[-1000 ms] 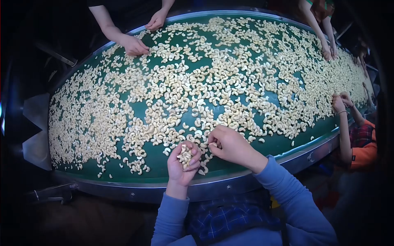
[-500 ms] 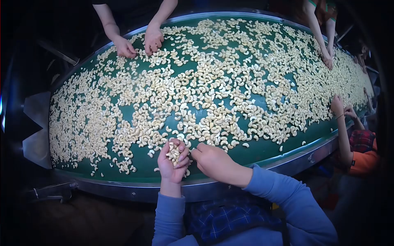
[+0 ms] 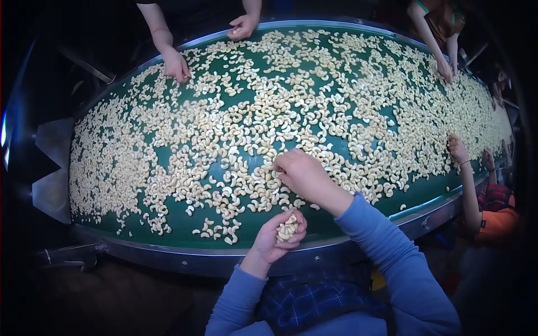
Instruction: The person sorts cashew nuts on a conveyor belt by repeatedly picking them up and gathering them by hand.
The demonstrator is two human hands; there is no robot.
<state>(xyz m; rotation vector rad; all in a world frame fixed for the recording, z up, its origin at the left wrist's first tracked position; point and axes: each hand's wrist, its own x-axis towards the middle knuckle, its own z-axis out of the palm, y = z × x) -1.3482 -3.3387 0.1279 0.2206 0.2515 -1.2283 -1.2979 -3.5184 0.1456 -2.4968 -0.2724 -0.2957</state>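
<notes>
Cashew nuts (image 3: pixel 235 117) lie scattered thickly over a green belt (image 3: pixel 168 227). My left hand (image 3: pixel 268 242) is cupped at the belt's near edge, its fingers curled around a small pile of cashew nuts (image 3: pixel 287 229). Farther in, my right hand (image 3: pixel 306 175) reaches down among the nuts with thumb and fingertips drawn together. Whatever is between those fingertips is hidden behind the hand.
A metal rim (image 3: pixel 224 261) borders the belt. Across it, a co-worker's hands (image 3: pixel 177 66) are over the nuts; another person's hands (image 3: pixel 445 70) work at the far right. A person in an orange sleeve (image 3: pixel 496 224) reaches in from the near right. Angled metal plates (image 3: pixel 51 196) stand at the left end.
My right hand has moved from beside my left hand up and inward over the nuts. My left hand, still holding cashews, has shifted right. One co-worker hand opposite has drawn back toward the rim.
</notes>
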